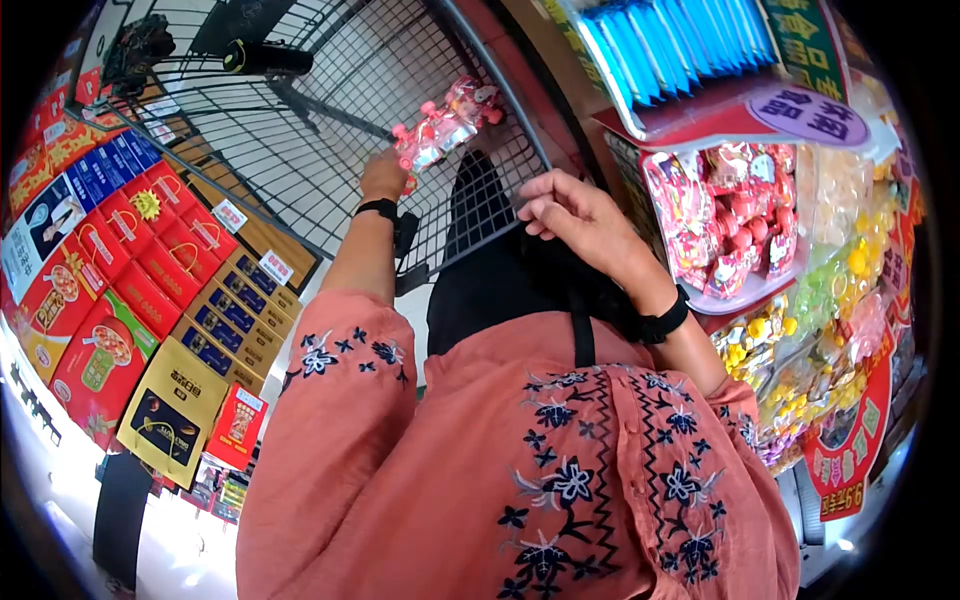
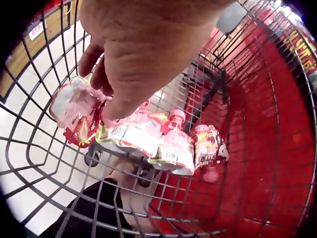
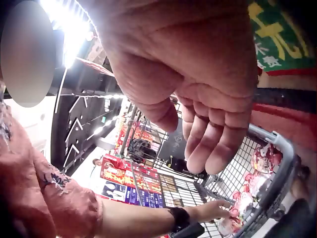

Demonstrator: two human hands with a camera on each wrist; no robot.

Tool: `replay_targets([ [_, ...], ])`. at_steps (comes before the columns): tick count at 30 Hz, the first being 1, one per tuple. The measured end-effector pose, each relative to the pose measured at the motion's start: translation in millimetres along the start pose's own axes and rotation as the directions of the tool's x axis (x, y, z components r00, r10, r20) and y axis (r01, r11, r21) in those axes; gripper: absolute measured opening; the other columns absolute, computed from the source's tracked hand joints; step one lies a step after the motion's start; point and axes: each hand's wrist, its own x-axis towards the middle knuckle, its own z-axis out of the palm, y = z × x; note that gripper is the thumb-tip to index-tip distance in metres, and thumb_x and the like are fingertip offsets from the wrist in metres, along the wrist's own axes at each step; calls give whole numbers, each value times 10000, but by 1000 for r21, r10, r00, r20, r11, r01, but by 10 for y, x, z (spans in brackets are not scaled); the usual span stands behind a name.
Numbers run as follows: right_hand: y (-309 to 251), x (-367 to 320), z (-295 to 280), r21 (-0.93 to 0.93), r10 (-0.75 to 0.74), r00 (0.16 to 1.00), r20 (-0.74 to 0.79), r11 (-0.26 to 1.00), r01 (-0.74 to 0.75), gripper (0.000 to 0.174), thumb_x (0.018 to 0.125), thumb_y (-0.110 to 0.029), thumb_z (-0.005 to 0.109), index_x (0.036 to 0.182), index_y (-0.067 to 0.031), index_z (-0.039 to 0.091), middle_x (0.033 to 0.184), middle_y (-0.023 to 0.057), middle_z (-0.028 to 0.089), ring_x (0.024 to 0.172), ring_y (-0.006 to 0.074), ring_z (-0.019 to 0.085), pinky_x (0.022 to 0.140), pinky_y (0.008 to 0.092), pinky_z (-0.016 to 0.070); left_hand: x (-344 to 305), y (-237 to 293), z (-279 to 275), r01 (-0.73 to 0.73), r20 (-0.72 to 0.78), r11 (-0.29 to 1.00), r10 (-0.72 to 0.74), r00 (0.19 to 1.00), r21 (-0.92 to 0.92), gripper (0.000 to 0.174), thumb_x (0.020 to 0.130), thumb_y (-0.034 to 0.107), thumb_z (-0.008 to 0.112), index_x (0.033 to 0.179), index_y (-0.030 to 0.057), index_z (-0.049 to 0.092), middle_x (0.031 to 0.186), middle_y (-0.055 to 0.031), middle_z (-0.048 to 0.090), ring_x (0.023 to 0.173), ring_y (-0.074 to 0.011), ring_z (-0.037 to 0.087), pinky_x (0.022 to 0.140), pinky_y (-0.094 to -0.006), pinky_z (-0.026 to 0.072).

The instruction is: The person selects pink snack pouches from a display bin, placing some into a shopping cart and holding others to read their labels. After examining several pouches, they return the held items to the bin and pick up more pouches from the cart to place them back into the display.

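Observation:
Inside the wire shopping cart (image 1: 330,150), a row of pink spouted pouches (image 1: 440,135) with pink caps lies along the near end. My left hand (image 1: 383,175) reaches down to the end of this row. In the left wrist view its thumb and fingers pinch the end pouch (image 2: 81,126), which has a strawberry picture; the fingertips are partly hidden behind the hand. A darker red-and-pink pouch (image 2: 208,144) lies at the other end of the row. My right hand (image 1: 580,215) hovers by the cart's rim with loosely bent fingers, and its palm (image 3: 198,64) holds nothing.
To the right stands a display with a bin of pink wrapped pouches (image 1: 735,215), blue packets (image 1: 680,45) above and bagged sweets (image 1: 850,270) beside. Stacked red gift boxes (image 1: 145,250) and gold boxes (image 1: 175,400) line the left. A black cylindrical object (image 1: 268,58) lies at the cart's far side.

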Motion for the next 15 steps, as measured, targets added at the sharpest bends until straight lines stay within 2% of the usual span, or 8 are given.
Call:
replay_targets([
  [1, 14, 36, 3, 6, 20, 1000, 0, 1000, -20, 237, 994, -118, 531, 1181, 21, 570, 1025, 68, 648, 906, 114, 633, 831, 260, 528, 14, 44, -23, 8, 66, 1000, -7, 998, -3, 365, 899, 249, 596, 1227, 90, 621, 1249, -213, 615, 1167, -402, 606, 958, -478, 510],
  [2, 28, 66, 2, 11, 37, 999, -1, 999, -37, 236, 994, -113, 528, 1183, 22, 568, 1029, 67, 646, 913, 116, 632, 836, 262, 529, 122, -1, 142, -15, 78, 991, 4, 997, 132, 421, 910, 226, 578, 1314, 115, 550, 1257, -216, 624, 1162, -381, 623, 936, -469, 522],
  [5, 41, 120, -13, 7, 85, 996, -16, 996, -85, 232, 994, -99, 518, 1185, 23, 566, 1032, 64, 641, 921, 120, 632, 845, 267, 530, 278, -23, 343, 57, 102, 985, -74, 992, 165, 466, 912, 233, 590, 1353, 117, 496, 1257, -216, 632, 1142, -373, 641, 914, -463, 532],
  [11, 65, 63, -24, 44, 82, 996, -38, 996, -81, 240, 987, -105, 524, 1188, 18, 569, 1036, 63, 643, 916, 121, 633, 832, 265, 526, 146, 40, 175, 32, 166, 986, -59, 984, 162, 489, 868, 258, 662, 1303, 100, 502, 1141, -186, 691, 1094, -367, 667, 890, -465, 541],
  [12, 72, 49, -32, 43, 73, 997, -39, 997, -71, 244, 985, -109, 527, 1189, 17, 570, 1035, 63, 645, 913, 120, 632, 828, 264, 525, 70, 29, 154, 41, 91, 994, -51, 995, 100, 468, 841, 274, 691, 1245, 95, 537, 1113, -190, 700, 1074, -363, 675, 882, -474, 539],
  [15, 53, -22, -37, 22, 54, 998, -29, 998, -53, 258, 982, -128, 532, 1193, 13, 573, 1032, 60, 649, 905, 118, 629, 815, 267, 523, -155, -26, -57, 42, 50, 999, -43, 998, 29, 424, 832, 298, 696, 1174, 81, 574, 1084, -201, 704, 1028, -370, 682, 872, -480, 536],
])
